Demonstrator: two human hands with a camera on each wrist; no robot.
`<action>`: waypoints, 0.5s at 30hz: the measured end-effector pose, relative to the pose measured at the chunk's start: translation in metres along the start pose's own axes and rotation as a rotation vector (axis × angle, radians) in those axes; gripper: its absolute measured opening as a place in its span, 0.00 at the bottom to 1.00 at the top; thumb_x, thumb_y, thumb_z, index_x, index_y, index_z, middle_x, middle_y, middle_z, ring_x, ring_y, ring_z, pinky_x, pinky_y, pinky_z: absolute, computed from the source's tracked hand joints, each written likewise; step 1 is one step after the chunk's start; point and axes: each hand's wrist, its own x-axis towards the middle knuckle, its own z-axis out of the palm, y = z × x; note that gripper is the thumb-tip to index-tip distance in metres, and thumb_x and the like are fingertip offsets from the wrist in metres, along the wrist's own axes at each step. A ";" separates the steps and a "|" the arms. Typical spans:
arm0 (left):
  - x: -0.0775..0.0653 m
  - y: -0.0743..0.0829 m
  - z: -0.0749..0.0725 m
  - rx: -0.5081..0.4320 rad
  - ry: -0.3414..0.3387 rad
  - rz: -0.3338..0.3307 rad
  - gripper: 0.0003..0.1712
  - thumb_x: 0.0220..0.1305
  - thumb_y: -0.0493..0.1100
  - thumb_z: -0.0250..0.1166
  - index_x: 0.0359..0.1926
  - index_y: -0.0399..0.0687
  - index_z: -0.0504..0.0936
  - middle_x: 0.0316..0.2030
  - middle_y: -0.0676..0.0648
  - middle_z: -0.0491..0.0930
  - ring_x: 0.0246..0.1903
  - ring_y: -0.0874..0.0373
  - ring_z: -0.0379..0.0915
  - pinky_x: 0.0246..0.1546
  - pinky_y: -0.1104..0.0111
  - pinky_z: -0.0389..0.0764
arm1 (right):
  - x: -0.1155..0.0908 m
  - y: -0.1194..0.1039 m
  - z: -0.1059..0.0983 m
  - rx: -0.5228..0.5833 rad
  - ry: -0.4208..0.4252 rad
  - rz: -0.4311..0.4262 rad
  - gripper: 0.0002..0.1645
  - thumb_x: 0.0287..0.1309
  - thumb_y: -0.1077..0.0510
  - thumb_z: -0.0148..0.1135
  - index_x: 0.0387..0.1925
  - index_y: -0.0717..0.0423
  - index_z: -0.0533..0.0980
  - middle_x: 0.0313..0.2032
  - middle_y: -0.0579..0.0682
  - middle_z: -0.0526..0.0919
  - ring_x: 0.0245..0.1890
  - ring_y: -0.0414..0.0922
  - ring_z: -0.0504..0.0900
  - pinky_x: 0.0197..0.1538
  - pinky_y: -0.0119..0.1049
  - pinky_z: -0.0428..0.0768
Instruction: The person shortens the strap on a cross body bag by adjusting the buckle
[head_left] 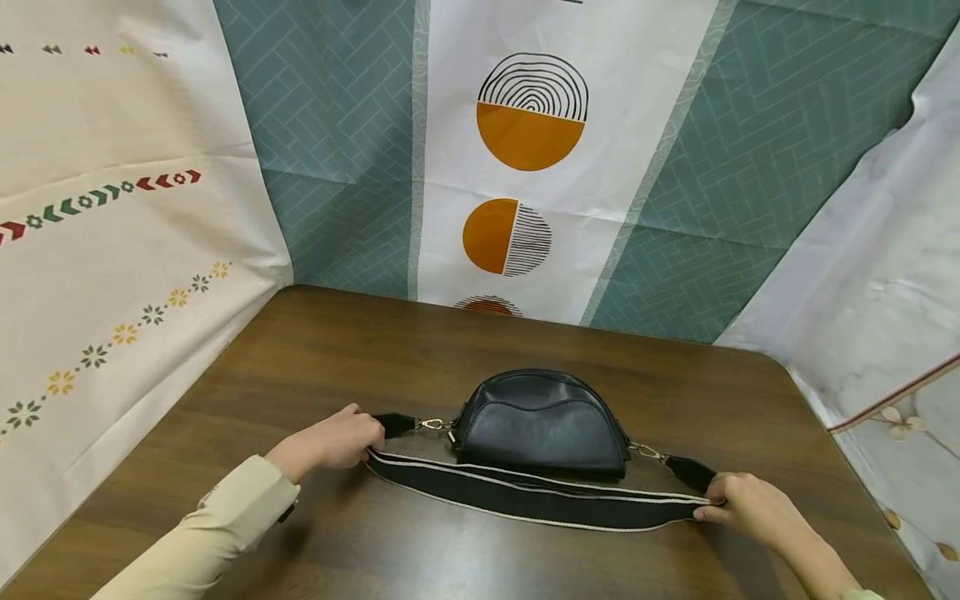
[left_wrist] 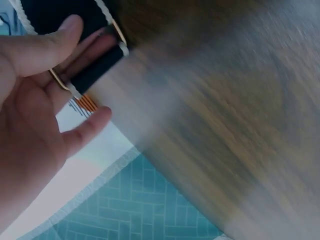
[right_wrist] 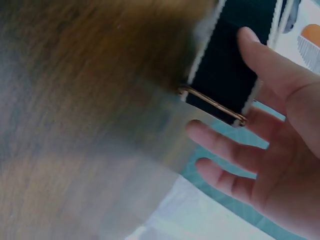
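Note:
A black half-moon handbag stands on the table with its curved top up. Its wide black strap with white edging lies doubled across the front of the bag, joined at both sides by gold clips. At the left end, my left hand holds the strap loop; the left wrist view shows the thumb on the strap near a gold buckle. My right hand pinches the other end, thumb on top beside a gold slider, its lower fingers extended.
The brown wooden table reaches back to a hanging patterned cloth. White printed cloths hang at the left and right sides of the table.

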 end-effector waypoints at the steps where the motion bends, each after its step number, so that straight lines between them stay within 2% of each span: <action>1: 0.000 0.001 0.000 0.002 -0.005 -0.014 0.15 0.40 0.24 0.65 0.22 0.49 0.80 0.24 0.59 0.75 0.26 0.65 0.69 0.34 0.59 0.64 | -0.001 -0.001 0.000 0.000 0.003 -0.024 0.09 0.41 0.48 0.66 0.17 0.43 0.76 0.24 0.35 0.74 0.21 0.34 0.70 0.22 0.31 0.69; 4: -0.001 0.004 0.001 -0.020 0.002 -0.045 0.15 0.40 0.26 0.66 0.30 0.48 0.81 0.29 0.56 0.78 0.32 0.61 0.72 0.37 0.52 0.64 | -0.001 -0.009 0.000 -0.009 0.022 -0.037 0.08 0.39 0.48 0.68 0.22 0.45 0.78 0.28 0.40 0.79 0.27 0.42 0.76 0.28 0.41 0.72; 9: 0.002 0.013 -0.001 -0.074 0.014 -0.078 0.20 0.41 0.34 0.70 0.41 0.44 0.80 0.38 0.49 0.79 0.40 0.55 0.73 0.41 0.46 0.62 | 0.003 -0.026 -0.001 -0.017 0.057 0.013 0.12 0.40 0.47 0.68 0.28 0.46 0.79 0.35 0.45 0.80 0.41 0.55 0.74 0.35 0.59 0.66; 12: 0.006 0.020 -0.006 -0.106 -0.009 -0.094 0.21 0.45 0.39 0.70 0.44 0.43 0.79 0.42 0.48 0.78 0.44 0.53 0.72 0.45 0.44 0.59 | 0.007 -0.036 0.000 -0.034 0.096 0.005 0.10 0.42 0.48 0.67 0.28 0.46 0.79 0.38 0.47 0.79 0.47 0.58 0.71 0.39 0.64 0.62; 15: 0.012 0.029 -0.010 -0.136 -0.017 -0.083 0.19 0.49 0.42 0.67 0.44 0.42 0.79 0.41 0.48 0.79 0.44 0.53 0.72 0.46 0.49 0.63 | 0.012 -0.044 0.001 -0.064 0.138 -0.015 0.07 0.43 0.51 0.67 0.27 0.46 0.79 0.37 0.46 0.79 0.48 0.57 0.71 0.41 0.65 0.62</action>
